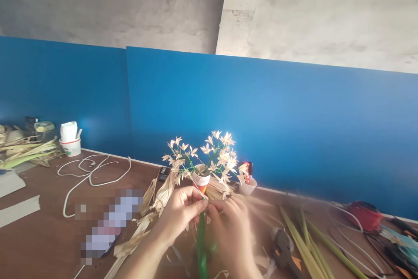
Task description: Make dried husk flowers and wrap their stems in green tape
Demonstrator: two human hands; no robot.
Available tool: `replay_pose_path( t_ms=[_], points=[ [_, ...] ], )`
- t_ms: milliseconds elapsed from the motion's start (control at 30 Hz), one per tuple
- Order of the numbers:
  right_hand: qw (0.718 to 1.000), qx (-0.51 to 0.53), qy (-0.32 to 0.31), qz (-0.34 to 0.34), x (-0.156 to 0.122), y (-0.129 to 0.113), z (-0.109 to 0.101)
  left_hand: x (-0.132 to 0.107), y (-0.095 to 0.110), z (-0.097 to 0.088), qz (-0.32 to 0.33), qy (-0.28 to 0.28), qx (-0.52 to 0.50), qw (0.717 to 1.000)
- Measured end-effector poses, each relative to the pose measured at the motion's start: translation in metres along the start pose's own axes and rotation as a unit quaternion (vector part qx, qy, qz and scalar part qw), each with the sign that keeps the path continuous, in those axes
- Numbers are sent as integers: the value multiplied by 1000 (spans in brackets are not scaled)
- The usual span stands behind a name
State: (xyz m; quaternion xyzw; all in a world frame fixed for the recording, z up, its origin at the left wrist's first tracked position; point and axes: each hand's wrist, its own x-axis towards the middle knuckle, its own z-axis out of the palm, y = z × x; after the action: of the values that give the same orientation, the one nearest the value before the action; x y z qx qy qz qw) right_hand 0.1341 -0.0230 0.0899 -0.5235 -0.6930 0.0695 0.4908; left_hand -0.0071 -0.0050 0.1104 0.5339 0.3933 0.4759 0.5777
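My left hand (178, 216) pinches a thin stem with small cream flowers (187, 170) at its top, fingers closed around it. My right hand (230, 229), a little smeared by motion, is closed on a strip of green tape (201, 244) that hangs down from the stem between both hands. Just behind them stands a paper cup (200, 181) filled with finished cream flower sprigs (218, 150) on green stems. Dried corn husks (163, 194) lie on the brown table (45, 231) to the left of my hands.
A white cable (91, 174) loops at the left. A white cup (71, 146) with a packet stands by the blue wall (277, 126). Green leaf strips (310, 244), a black tool (283, 248), a small white cup (247, 186) and a red spool (365, 216) lie at right.
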Motion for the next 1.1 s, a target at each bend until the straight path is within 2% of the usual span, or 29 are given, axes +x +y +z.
replay_pose_path(
  t_ms=[67, 100, 167, 233, 300, 400, 467, 533, 600, 667, 700, 800, 867, 967, 1100],
  points=[
    [990, 93, -58, 85, 1, -3, -5, -1, 4, -5, 30, -27, 34, 999],
    [976, 148, -92, 131, 2, -5, -7, -2, 6, -8, 46, -41, 51, 997],
    [922, 271, -167, 220, 4, -5, -11, -4, 8, -13, 70, -66, 77, 992],
    [851, 383, -231, 276, 5, -2, -13, -6, 7, -16, 92, -90, 79, 989],
    [786, 461, -287, 295, 7, 4, -11, -6, 4, -17, 107, -121, 49, 986],
    [718, 522, -359, 288, 9, 12, -3, -5, 0, -16, 101, -155, -20, 983],
    [690, 544, -384, 284, 10, 13, 2, -6, 0, -16, 98, -164, -47, 981],
    [680, 543, -407, 279, 10, 12, 3, -7, 2, -16, 101, -173, -49, 978],
    [689, 528, -419, 268, 10, 10, 0, -8, 5, -17, 101, -179, -36, 978],
    [723, 495, -407, 255, 10, 7, -7, -9, 7, -19, 93, -168, -11, 981],
    [758, 466, -384, 247, 10, 6, -11, -8, 7, -19, 89, -152, 8, 984],
    [891, 299, -273, 205, 10, 2, -21, -5, 7, -16, 78, -92, 80, 990],
    [949, 170, -209, 168, 9, 0, -22, -4, 6, -13, 70, -70, 109, 989],
    [984, 32, -153, 82, 7, -3, -18, -1, 2, -8, 60, -58, 117, 990],
    [997, -64, -45, -25, 5, -2, -13, 2, -4, -9, 20, -47, 124, 991]
  ],
)
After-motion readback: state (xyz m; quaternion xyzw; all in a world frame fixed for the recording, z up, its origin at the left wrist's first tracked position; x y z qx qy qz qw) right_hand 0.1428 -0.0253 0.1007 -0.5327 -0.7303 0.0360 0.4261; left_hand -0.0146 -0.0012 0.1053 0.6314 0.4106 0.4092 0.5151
